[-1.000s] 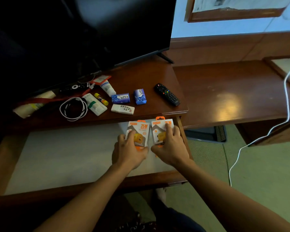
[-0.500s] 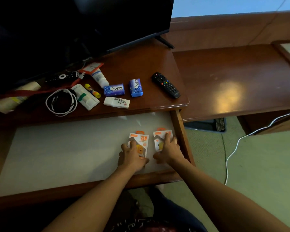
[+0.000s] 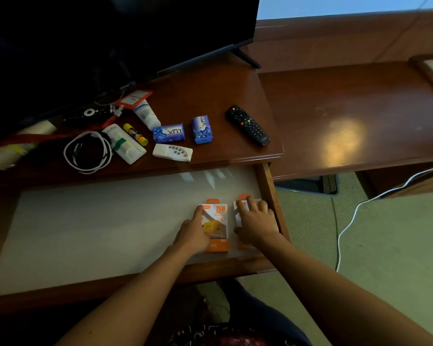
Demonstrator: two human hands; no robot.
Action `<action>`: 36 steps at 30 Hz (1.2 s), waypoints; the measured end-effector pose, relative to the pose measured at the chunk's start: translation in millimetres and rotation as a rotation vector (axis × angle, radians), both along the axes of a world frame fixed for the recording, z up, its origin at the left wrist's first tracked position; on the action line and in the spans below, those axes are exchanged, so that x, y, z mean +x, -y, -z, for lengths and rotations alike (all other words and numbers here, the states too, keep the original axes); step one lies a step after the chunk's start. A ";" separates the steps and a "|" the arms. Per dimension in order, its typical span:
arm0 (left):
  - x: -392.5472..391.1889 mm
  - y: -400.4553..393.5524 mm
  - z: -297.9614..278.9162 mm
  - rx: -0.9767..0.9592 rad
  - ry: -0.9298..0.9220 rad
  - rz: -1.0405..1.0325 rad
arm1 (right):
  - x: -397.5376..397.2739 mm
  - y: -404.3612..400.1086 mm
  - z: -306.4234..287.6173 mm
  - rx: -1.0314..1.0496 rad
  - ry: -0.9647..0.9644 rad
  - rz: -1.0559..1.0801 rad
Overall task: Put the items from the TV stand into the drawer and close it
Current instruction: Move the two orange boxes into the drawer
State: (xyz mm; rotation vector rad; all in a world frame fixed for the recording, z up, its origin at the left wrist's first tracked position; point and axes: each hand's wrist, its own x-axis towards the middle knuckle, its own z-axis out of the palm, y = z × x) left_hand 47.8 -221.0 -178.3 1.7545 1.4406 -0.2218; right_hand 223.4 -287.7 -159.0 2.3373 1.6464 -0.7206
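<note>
Lying in drawer [image 3: 105, 221]: chargers [image 3: 216, 222] (two)

Dim; glare on wood; warped edges

2 orange charger boxes [image 3: 216, 227] flat in open drawer [image 3: 85, 221], front-right corner, side by side

A bedroom or hotel-like room, dark wooden TV stand [image 3: 210, 96] with a flat television [image 3: 135, 33], two remotes (one black [image 3: 248, 125], one white [image 3: 172, 152]), wrapped soap bars [image 3: 168, 132], wood-panelled wall [image 3: 335, 38], green carpet [image 3: 385, 245], white cable [image 3: 345, 228] trailing across it
</note>
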 end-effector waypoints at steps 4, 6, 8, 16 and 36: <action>10.7 12.8 -3.8 -0.032 0.079 0.008 | 6.9 9.6 -8.2 -0.035 0.022 -0.023; 17.8 19.3 -4.4 -0.039 0.079 0.030 | 8.0 12.4 -8.6 -0.028 0.019 -0.026; 21.6 21.3 -4.3 -0.049 0.072 0.033 | 7.3 11.7 -7.8 -0.027 0.015 -0.022; 24.3 22.1 -8.6 -0.036 -0.016 0.105 | 9.6 6.7 -13.4 -0.070 0.005 -0.024; 37.1 -30.2 -70.2 0.267 0.027 0.050 | 11.7 -37.8 -52.1 0.302 -0.184 0.156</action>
